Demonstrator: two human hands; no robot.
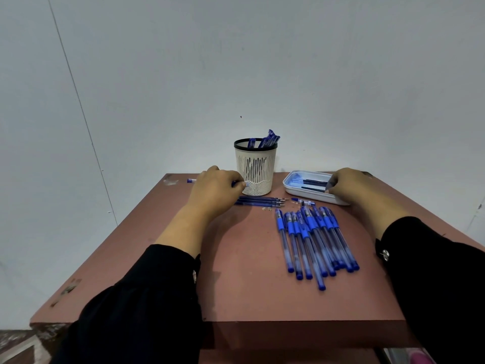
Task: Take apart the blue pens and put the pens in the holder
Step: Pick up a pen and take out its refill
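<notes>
Mid-disassembly: left hand [216, 189] pinches a blue pen part [242, 184] beside holder [256, 169] at 12 o'clock, right hand [349, 186] grips tray [294, 189] at 1; whole pens [313, 240] likely next.

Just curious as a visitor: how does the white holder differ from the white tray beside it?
The holder is tall, round and slotted with a black rim; the tray is low, flat and solid-walled. In the holder, blue pieces stand upright and stick out above the rim; in the tray, thin pieces lie flat. The right hand reaches into the tray. Both are white and sit on the table.
</notes>
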